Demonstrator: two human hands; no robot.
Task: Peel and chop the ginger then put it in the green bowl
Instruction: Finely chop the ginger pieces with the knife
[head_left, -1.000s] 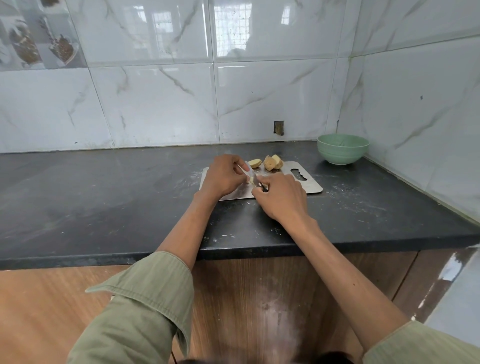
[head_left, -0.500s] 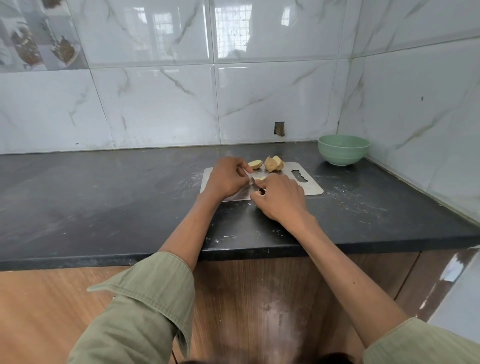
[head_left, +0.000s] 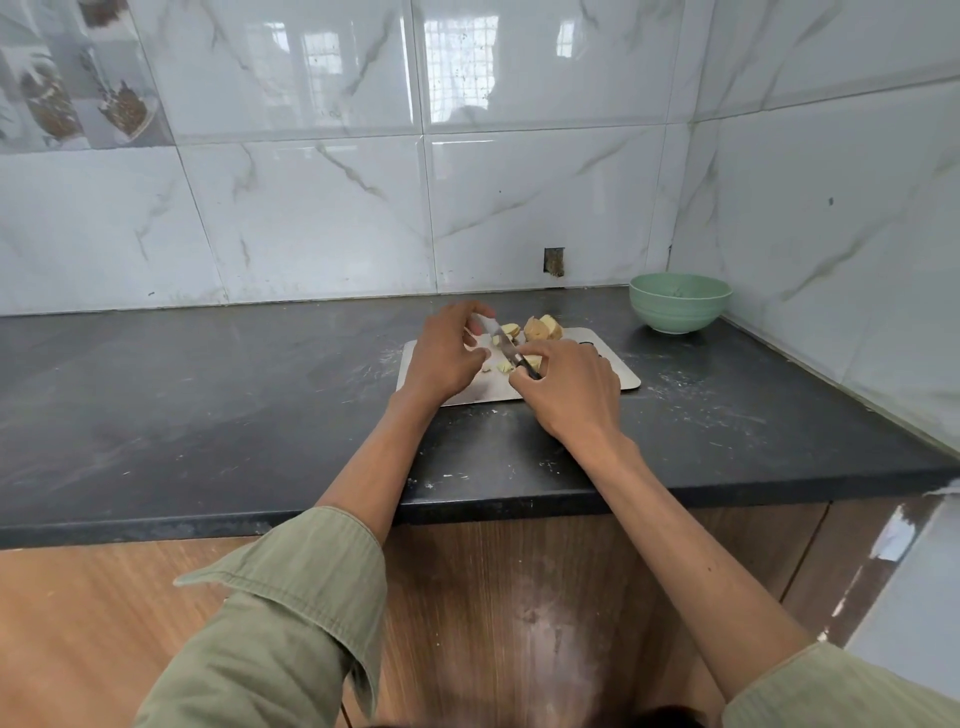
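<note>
Since a second ago your left hand has loosened and drawn slightly back from the blade, so small pale cut bits of ginger now show on the board between your hands. Its fingers are curled loosely over the pale rectangular cutting board, fingertips close to the blade; I cannot tell whether they pinch a piece underneath. Your right hand is clamped around the dark handle of the small steel-bladed kitchen knife, with the blade slanting up and left toward your left fingertips. Larger yellow-tan ginger chunks sit grouped at the far edge of the board, just beyond the knife. The round pale green bowl stands on the black stone counter in the right corner, apart from the board, near the white marble-look tiled wall. Olive green sleeves are rolled back on both your forearms.
</note>
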